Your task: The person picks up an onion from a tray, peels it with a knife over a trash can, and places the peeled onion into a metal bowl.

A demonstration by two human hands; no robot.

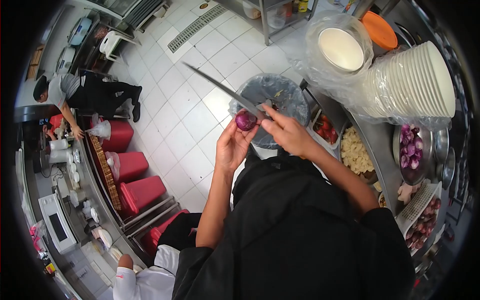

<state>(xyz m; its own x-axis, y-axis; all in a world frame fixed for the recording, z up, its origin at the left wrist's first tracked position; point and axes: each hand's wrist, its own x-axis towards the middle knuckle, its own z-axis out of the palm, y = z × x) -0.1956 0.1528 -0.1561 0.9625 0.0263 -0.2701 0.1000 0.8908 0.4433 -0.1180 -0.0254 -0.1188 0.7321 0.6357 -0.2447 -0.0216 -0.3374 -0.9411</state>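
A purple-red onion [245, 121] rests in the fingertips of my left hand [232, 150], which is closed around it. My right hand [290, 132] grips a large knife [215, 84] close to the blade's heel. The long blade points up and left, and its lower part lies beside the top of the onion. Fingers of my right hand cover the handle. Beneath both hands stands a round bin [298, 102] with a translucent plastic liner and some scraps inside.
On the right counter [372, 142] are a metal bowl of purple onions [411, 150], a white crate [425, 192] of more onions, pale chopped pieces [354, 152] and stacked white tubs [407, 85]. Red bins [142, 192] line the left counter. One co-worker [95, 95] leans there; another's white sleeve [127, 285] shows lower left.
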